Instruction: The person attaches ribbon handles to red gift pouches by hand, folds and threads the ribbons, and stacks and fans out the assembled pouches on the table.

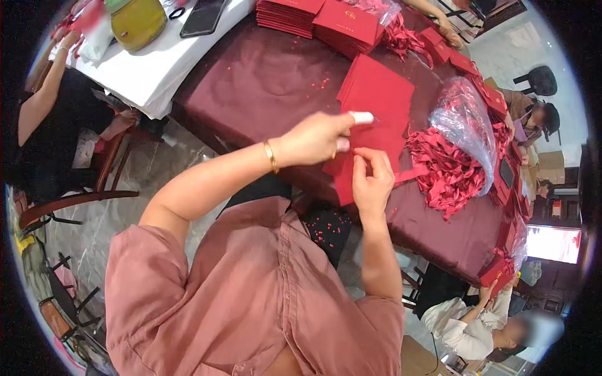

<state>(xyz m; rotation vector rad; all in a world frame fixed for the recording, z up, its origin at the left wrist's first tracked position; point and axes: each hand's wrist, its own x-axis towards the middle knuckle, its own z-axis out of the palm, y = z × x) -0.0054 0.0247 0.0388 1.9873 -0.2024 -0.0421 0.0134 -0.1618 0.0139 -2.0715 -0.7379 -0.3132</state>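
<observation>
My left hand (316,139) is closed over the red paper pieces, with white wrapping on a fingertip and on the thumb. What its fingers hold is hidden. Close beside it, my right hand (373,182) pinches thumb against fingers. A red ribbon (411,173) runs out from behind the right hand toward a heap of red ribbons (448,169). Beneath and beyond both hands lies a fanned stack of flat red paper pieces (379,84), reaching the table's near edge.
Stacks of red envelopes (348,25) stand at the back of the dark red tablecloth (251,81). A clear plastic bag (464,113) lies over the ribbons. On a white table (147,69) are a jar (138,25) and phone (204,15). Other people sit around.
</observation>
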